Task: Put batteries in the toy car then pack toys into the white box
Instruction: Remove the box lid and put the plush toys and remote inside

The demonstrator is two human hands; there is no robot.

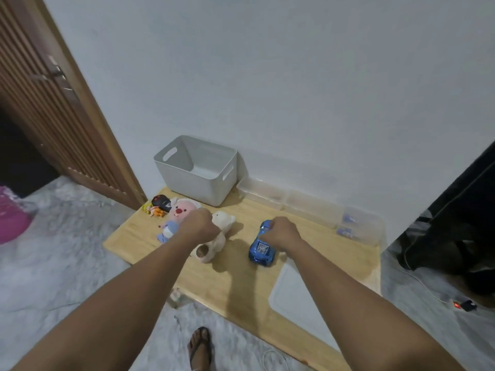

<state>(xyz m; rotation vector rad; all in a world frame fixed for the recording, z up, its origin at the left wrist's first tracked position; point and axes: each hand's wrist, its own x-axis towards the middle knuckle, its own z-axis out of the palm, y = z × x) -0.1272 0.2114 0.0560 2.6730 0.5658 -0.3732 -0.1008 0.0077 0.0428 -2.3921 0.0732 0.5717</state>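
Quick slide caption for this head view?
Left hand grips cream plush bear, right hand grips blue toy car; white box behind.

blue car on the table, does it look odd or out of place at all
Yes. The blue car lies flipped over under the right hand, its underside panel facing up. Also, the white box holds no toys yet; the stuffed toys lie on the table beside it.
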